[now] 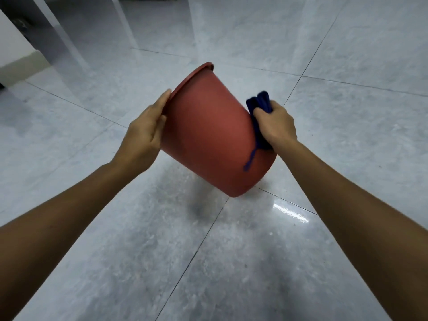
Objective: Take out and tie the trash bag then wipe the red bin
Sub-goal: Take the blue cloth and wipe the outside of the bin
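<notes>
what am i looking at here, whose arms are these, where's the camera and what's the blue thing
There is no machine here. A person wears one camera on their head, so the single picture looks forward and down along their own two arms. The left hand grips the red bin at its rim and holds it tilted, apparently just above the grey tiled floor. The right hand clutches a blue cloth and presses it against the bin's outer side, as if wiping. No trash bag is in view.
</notes>
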`<state>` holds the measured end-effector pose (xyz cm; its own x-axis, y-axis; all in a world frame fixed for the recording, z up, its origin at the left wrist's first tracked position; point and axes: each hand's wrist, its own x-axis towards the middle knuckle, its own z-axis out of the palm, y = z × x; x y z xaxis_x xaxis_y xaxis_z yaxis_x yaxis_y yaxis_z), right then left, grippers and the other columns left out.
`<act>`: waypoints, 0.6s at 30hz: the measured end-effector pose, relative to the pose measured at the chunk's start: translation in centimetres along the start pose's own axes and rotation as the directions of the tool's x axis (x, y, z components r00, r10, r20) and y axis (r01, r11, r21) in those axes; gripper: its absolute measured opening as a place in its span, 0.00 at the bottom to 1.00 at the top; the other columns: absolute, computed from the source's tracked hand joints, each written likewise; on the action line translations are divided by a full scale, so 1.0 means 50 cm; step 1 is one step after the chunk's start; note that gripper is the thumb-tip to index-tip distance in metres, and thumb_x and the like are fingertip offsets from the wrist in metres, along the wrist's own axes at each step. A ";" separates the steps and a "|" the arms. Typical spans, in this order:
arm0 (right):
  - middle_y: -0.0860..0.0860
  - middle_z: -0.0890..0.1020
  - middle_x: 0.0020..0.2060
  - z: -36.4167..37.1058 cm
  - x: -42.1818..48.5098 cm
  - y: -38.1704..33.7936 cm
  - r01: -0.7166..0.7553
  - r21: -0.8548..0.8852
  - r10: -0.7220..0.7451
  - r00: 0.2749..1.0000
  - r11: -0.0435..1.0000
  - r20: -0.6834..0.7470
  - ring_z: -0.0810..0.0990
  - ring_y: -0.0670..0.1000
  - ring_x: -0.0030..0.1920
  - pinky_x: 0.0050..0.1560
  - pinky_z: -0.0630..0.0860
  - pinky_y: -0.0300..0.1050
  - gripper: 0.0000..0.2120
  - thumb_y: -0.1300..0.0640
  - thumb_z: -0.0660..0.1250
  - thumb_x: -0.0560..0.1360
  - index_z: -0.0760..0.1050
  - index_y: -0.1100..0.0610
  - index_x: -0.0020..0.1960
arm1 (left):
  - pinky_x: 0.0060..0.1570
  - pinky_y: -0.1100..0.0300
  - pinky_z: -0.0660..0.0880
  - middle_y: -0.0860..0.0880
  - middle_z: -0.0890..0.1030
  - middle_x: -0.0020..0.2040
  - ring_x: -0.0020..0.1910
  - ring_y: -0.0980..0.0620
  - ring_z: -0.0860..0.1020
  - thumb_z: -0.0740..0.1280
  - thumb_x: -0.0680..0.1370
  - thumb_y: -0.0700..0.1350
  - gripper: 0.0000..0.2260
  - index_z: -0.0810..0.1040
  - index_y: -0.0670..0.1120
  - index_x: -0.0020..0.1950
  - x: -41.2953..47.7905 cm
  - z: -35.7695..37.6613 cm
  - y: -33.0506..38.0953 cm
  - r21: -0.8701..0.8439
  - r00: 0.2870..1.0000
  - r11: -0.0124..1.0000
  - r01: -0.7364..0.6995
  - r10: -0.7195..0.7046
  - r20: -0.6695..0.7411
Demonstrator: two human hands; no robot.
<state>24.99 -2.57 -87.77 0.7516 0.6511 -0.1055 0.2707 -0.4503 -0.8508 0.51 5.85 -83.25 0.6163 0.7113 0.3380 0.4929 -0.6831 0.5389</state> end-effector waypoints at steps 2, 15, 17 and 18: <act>0.48 0.78 0.39 -0.004 -0.005 0.019 -0.073 0.028 0.072 0.997 0.997 0.027 0.78 0.54 0.44 0.39 0.69 0.44 0.09 0.45 0.60 0.72 0.74 0.48 0.46 | 0.65 0.54 0.71 0.62 0.67 0.65 0.63 0.61 0.68 0.54 0.82 0.41 0.22 0.59 0.57 0.75 -0.007 -0.007 -0.016 -0.027 0.999 0.999 0.031 -0.031 0.011; 0.51 0.72 0.58 0.050 -0.076 -0.048 0.194 -0.047 -0.199 0.940 0.980 -0.276 0.77 0.57 0.55 0.52 0.74 0.51 0.26 0.43 0.60 0.72 0.63 0.36 0.71 | 0.59 0.85 0.56 0.63 0.66 0.67 0.64 0.72 0.62 0.55 0.81 0.35 0.23 0.63 0.52 0.74 0.038 0.021 0.044 -0.130 0.999 0.991 -0.031 0.032 0.007; 0.52 0.73 0.57 0.030 -0.069 0.020 0.039 -0.033 -0.047 0.955 0.999 -0.294 0.78 0.58 0.53 0.51 0.72 0.50 0.24 0.43 0.60 0.72 0.66 0.36 0.69 | 0.64 0.81 0.55 0.64 0.65 0.68 0.67 0.68 0.61 0.55 0.82 0.39 0.24 0.59 0.58 0.75 0.037 0.013 0.040 -0.116 0.997 0.993 0.004 0.004 0.071; 0.53 0.73 0.57 0.017 -0.062 0.049 -0.046 -0.022 0.038 0.959 0.999 -0.281 0.78 0.58 0.52 0.50 0.71 0.49 0.23 0.43 0.59 0.73 0.67 0.38 0.68 | 0.71 0.72 0.55 0.63 0.65 0.70 0.71 0.63 0.60 0.54 0.83 0.41 0.24 0.56 0.61 0.75 0.036 0.013 0.040 -0.083 0.994 0.997 0.005 0.004 0.109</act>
<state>22.80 -5.19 -89.96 0.9001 0.4356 0.0107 0.2486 -0.4931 -0.8337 3.01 5.67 -82.06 0.6814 0.6864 0.2539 0.4437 -0.6633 0.6026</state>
